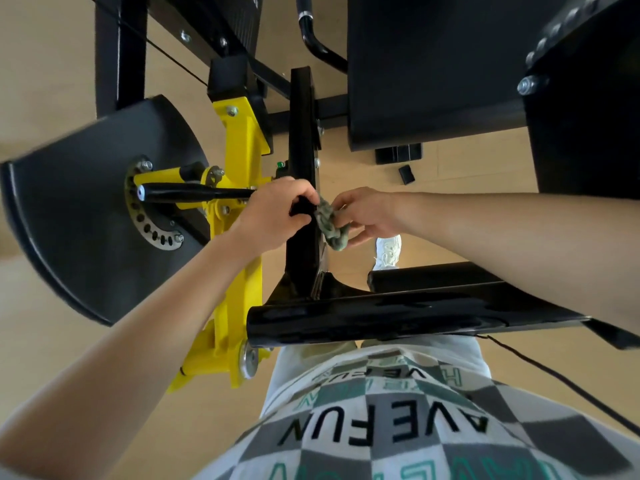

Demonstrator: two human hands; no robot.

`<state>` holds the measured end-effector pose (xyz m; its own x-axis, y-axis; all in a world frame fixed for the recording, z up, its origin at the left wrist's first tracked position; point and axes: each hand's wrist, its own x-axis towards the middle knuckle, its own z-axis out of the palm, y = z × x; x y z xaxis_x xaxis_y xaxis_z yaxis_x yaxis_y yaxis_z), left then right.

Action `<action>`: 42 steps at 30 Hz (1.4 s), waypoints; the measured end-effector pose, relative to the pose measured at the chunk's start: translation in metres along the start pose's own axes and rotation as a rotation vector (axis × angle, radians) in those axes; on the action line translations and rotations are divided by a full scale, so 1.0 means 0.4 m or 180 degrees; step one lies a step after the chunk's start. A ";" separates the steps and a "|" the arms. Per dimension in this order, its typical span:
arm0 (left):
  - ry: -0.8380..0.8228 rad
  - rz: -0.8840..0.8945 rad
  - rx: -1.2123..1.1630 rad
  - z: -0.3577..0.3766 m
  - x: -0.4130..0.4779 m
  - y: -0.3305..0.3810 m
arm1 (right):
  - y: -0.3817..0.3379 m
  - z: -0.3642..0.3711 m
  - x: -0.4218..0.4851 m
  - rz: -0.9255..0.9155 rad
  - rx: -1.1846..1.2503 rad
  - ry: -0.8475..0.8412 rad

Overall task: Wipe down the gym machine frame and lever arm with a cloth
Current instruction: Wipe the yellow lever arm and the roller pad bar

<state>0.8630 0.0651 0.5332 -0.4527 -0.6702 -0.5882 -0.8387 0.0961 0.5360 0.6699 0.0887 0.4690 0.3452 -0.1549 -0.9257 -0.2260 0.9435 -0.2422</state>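
The crumpled grey-green cloth [331, 226] lies against the right face of the black upright frame post [301, 133], pinched in the curled fingers of the right hand [369, 214]. The left hand [277, 211] wraps the post's left edge, just beside the cloth. The yellow lever arm [239, 161] stands close on the left, and wooden floor [450, 174] opens to the right.

1. I see the black frame post [302, 133], glossy, running away from me at centre.
2. Crumpled grey-green cloth [329, 226] touches its right face.
3. Yellow lever arm [244, 140] runs just left.
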 end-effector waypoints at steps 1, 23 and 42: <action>-0.0120 0.0041 0.0108 -0.001 -0.007 -0.005 | 0.009 0.001 0.005 0.0012 -0.0123 0.0029; -0.0272 -0.0140 -0.0187 0.010 -0.048 -0.047 | 0.017 -0.022 0.010 0.1186 0.1163 -0.1336; -0.0206 -0.0161 -0.0249 0.022 -0.063 -0.051 | -0.028 0.030 -0.001 0.0675 0.0628 -0.0494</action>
<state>0.8890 0.0866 0.5318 -0.4310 -0.6237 -0.6521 -0.8360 0.0040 0.5487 0.6832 0.0816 0.4755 0.4476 0.0833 -0.8903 -0.1321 0.9909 0.0263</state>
